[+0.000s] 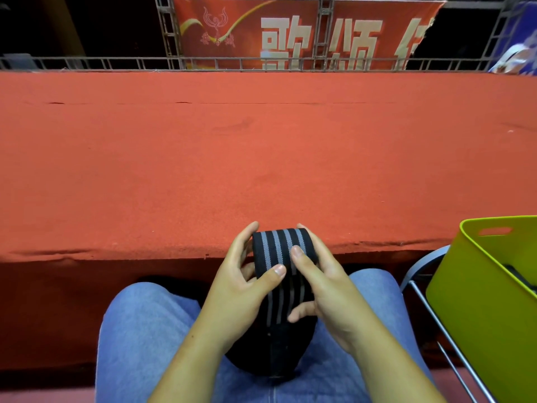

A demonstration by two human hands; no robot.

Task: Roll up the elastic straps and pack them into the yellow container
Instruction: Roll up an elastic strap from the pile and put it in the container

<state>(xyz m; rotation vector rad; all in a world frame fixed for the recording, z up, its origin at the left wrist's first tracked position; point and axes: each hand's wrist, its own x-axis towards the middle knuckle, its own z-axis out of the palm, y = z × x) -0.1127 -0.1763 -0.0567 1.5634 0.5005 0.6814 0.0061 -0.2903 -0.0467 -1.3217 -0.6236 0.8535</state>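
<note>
At lower centre, the left hand and right hand curl round a black elastic strap with grey stripes. Its rolled end lies crosswise by the near edge of the broad red felt desk, and its tail runs straight down the frame onto the lap. The yellow-green plastic container stands well apart at lower right.

This is looking like an event venue with a stage. A wide platform covered in red carpet is stretching across the whole view. At the far side a metal truss frame is standing, and a red banner with big pale Chinese characters is hanging on it. The space behind is lying in darkness.
</note>
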